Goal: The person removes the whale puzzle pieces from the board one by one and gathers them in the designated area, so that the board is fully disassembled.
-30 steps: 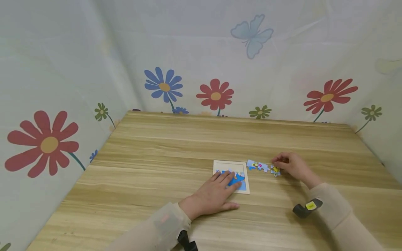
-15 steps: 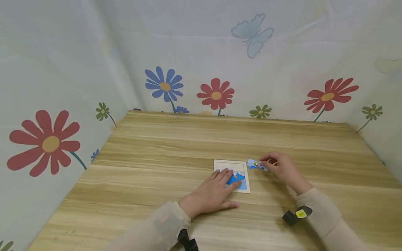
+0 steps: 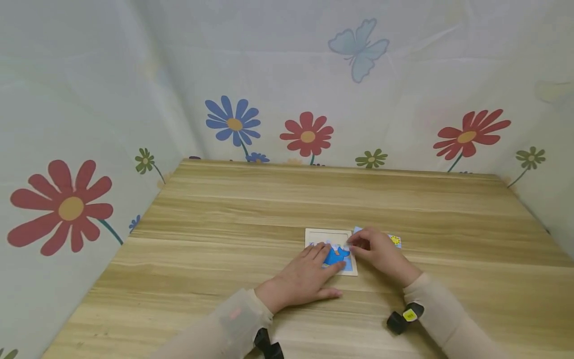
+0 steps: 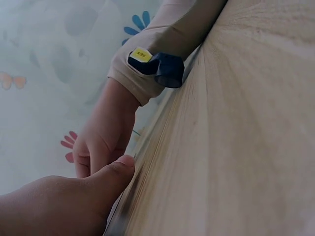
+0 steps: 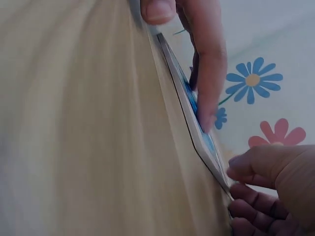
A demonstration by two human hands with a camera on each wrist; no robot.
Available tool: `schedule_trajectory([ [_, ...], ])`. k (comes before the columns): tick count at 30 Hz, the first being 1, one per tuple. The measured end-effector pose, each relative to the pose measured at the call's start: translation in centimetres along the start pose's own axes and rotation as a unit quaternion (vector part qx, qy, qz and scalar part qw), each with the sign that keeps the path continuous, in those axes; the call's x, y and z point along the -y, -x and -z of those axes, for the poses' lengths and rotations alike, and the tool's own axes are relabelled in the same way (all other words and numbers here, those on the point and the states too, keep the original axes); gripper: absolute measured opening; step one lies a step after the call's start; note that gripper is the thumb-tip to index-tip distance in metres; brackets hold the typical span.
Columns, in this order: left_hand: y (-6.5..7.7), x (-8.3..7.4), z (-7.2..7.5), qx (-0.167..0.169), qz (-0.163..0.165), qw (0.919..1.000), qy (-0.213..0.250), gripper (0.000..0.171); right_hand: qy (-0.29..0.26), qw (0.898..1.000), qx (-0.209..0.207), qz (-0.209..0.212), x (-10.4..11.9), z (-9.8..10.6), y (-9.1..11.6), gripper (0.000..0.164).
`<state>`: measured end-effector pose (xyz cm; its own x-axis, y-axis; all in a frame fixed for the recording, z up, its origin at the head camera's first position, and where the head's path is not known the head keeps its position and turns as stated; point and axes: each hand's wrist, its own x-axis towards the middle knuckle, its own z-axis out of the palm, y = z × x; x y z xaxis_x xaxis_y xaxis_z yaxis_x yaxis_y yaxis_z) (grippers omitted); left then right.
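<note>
My left hand (image 3: 298, 276) rests flat with spread fingers over a small square jigsaw puzzle in a pale wooden frame (image 3: 329, 232). Under it shows a blue sea-creature picture (image 3: 337, 255); the frame's top strip is bare wood. My right hand (image 3: 378, 252) is at the frame's right edge, thumb and forefinger tips close together beside the picture. I cannot tell whether a piece is between them. Loose puzzle pieces lie behind and beside this hand: a corner of a light blue piece (image 3: 357, 229) and a piece with a yellow sun (image 3: 395, 240). The hand hides the middle of that row.
The wood-grain table (image 3: 242, 209) reaches back to a white cloth wall (image 3: 278, 65) printed with flowers and a butterfly. A black wrist camera (image 3: 396, 323) hangs beneath the right forearm, close over the table.
My right hand has moved left from the sun piece, across the row of loose pieces, to the frame's right edge. My left hand stays on the puzzle.
</note>
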<state>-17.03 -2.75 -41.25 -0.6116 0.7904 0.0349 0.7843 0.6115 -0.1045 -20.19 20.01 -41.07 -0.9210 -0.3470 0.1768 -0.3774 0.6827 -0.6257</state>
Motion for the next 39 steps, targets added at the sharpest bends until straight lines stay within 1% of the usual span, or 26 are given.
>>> schedule_trajectory([
  [4,0.0,0.0,0.0,-0.005,0.001,1.0,0.004,0.064,0.03,1.0,-0.005,-0.001,0.5,-0.5,-0.1,0.008],
  [11,0.1,-0.2,-0.1,0.005,0.008,0.9999,0.008,0.065,0.039,0.999,-0.009,-0.013,0.5,-1.1,0.0,0.007],
  [15,0.2,-0.2,-0.2,0.009,0.01,0.9999,0.009,0.065,0.038,0.999,-0.014,-0.013,0.4,-1.3,0.0,0.007],
  [20,0.1,-0.2,-0.3,0.003,0.009,0.9999,0.007,0.065,0.033,0.999,-0.02,-0.011,0.5,-1.3,0.0,0.007],
  [24,0.0,-0.2,-0.3,0.001,0.01,0.9999,0.008,0.065,0.003,1.0,-0.026,-0.015,0.6,-1.2,-0.1,0.007],
  [28,0.0,-0.1,-0.2,-0.002,0.008,1.0,0.005,0.065,-0.023,0.999,-0.028,-0.01,0.8,-1.1,-0.1,0.009],
  [34,0.1,-0.1,-0.2,-0.006,0.007,0.9999,0.005,0.065,-0.026,0.999,-0.028,0.0,0.8,-1.2,0.0,0.01],
  [39,0.1,-0.2,-0.3,-0.01,0.006,0.9999,0.004,0.065,-0.018,0.999,-0.033,0.004,0.7,-1.0,0.1,0.009],
])
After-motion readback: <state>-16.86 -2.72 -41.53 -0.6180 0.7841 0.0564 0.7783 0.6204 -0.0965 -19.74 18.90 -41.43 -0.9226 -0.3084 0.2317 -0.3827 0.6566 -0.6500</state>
